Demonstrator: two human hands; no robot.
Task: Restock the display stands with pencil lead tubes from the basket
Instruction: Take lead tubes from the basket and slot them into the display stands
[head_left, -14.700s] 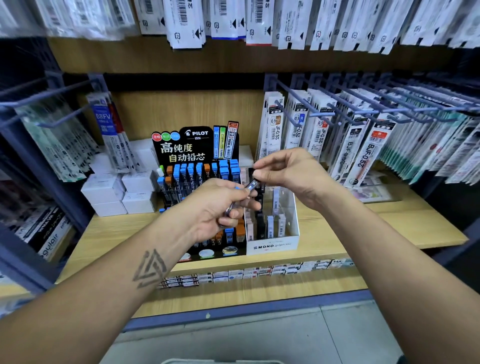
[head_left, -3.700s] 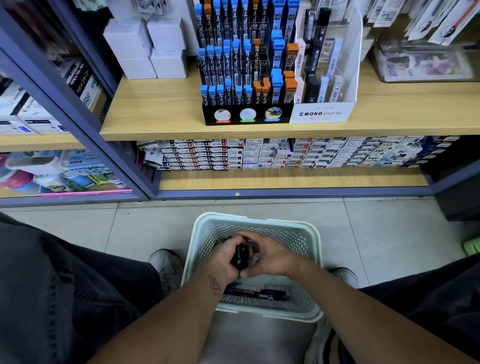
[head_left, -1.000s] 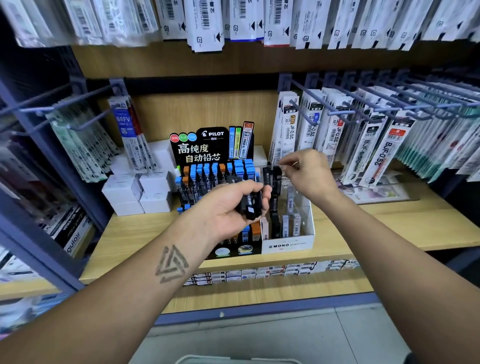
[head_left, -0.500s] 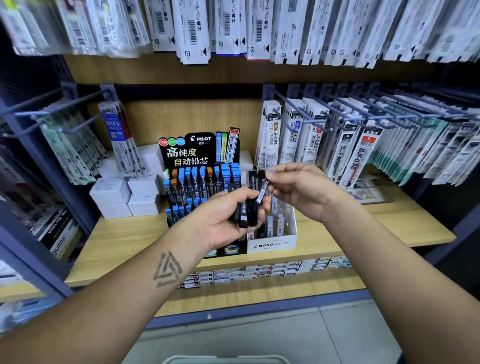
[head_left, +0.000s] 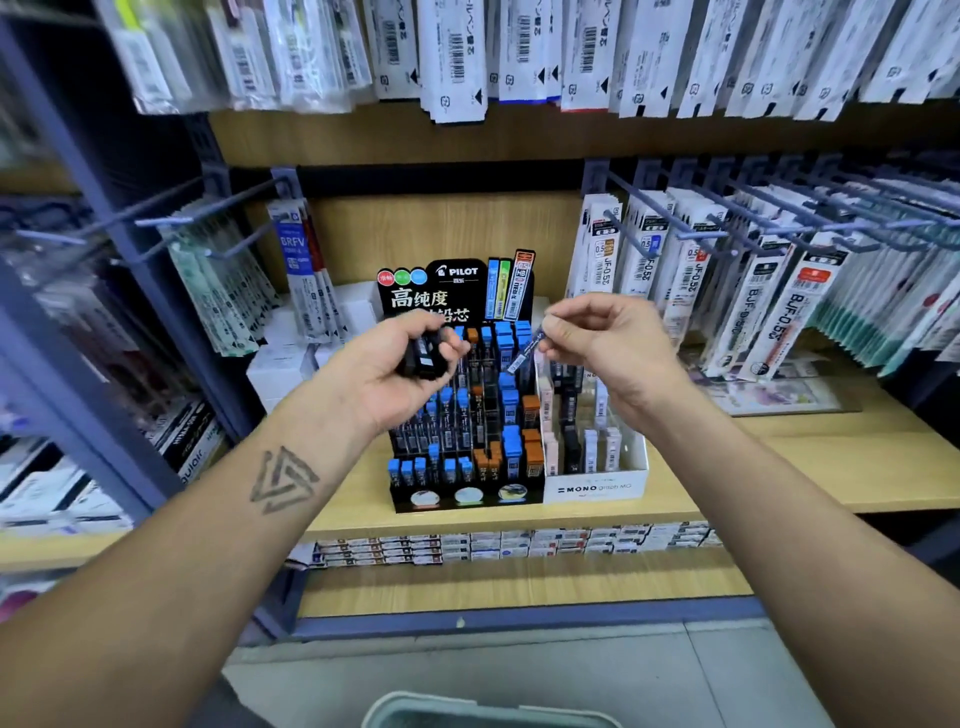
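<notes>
Basket (head_left: 467, 714) cut off by the bottom edge of the frame, only its pale rim showing; contents not visible. Left third of the frame blurred, hanging packets there unreadable. Left hand hides part of the lettering on the black Pilot stand (head_left: 457, 493).

Left hand (head_left: 395, 369), centre of frame, palm up, fingers curled round a bundle of dark lead tubes (head_left: 423, 356); count not clear. Right hand (head_left: 602, 338), just right of centre, pinches a single slim tube (head_left: 524, 353) between thumb and forefinger, tube tilted, lower end pointing down-left over the stand's back rows. The two hands are apart, not touching.

Pilot stand sits on the wooden shelf (head_left: 779, 478) at centre, rows of blue-capped and orange-capped tubes upright in its slots. White Mono box (head_left: 597, 486) touches its right side, holding pale and dark tubes. Refill packets (head_left: 769, 306) hang on hooks at right; small white boxes (head_left: 275, 364) stacked left of the stand
</notes>
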